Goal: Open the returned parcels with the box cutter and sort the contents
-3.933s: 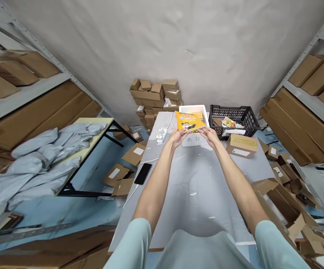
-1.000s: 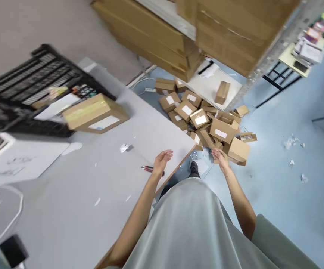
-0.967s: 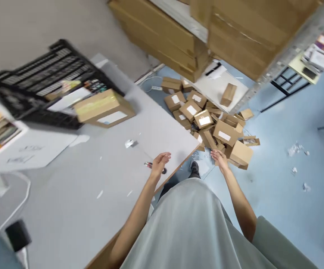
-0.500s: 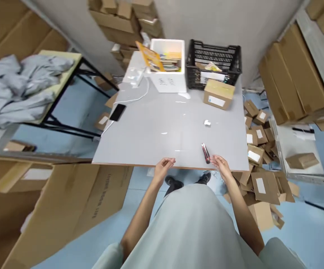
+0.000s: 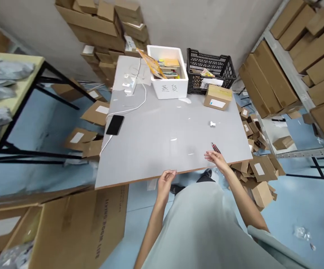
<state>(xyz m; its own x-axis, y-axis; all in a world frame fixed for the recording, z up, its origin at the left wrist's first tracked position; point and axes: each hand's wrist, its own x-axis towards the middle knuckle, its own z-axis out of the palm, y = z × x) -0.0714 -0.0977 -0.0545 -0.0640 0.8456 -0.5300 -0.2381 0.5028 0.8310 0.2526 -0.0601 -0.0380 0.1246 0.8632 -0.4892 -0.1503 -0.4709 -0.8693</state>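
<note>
My left hand [image 5: 165,181] rests at the front edge of the grey table [image 5: 162,149], its fingers loosely bent and apart from the thumb, with nothing visible in it. Over the edge further right is my right hand [image 5: 217,160], open with its fingers stretched to the left. Right behind its fingers lies a red and black utility knife [image 5: 215,147], partly hidden by the hand; I see no grip on it. A small white scrap [image 5: 212,124] lies beyond the knife.
At the back stand a white foam box [image 5: 171,92] with packets, a black crate [image 5: 211,61] and a small carton [image 5: 218,98]. A phone [image 5: 115,125] and power strip [image 5: 130,85] lie left. Cartons [image 5: 259,170] heap on the floor right; a large carton [image 5: 86,224] stands front left.
The view has turned and shifted to the right. My right hand has moved left along the table edge, now in front of the knife. My left hand stays at the edge.
</note>
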